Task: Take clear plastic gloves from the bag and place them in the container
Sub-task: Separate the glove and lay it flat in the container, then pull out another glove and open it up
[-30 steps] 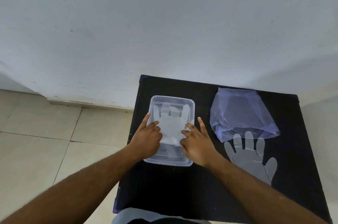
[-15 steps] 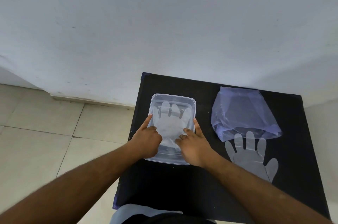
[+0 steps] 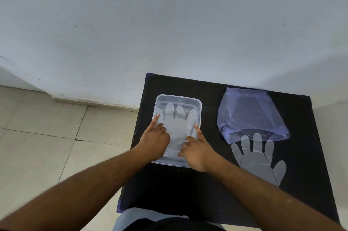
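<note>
Hands (image 3: 175,146) inside container (image 3: 178,98) rim

**Setting: plain indoor room, type not determinable**

The upper half of the frame is filled by a bare, pale painted wall (image 3: 169,23) bearing small scuffs and marks. At lower left, a floor (image 3: 37,146) of large light tiles with dark grout lines meets the wall at a low skirting (image 3: 90,101). At centre right, a small black-topped table (image 3: 207,183) stands against the wall. No fixtures, appliances or signage are visible to identify the room as a home, workshop or office.
</note>
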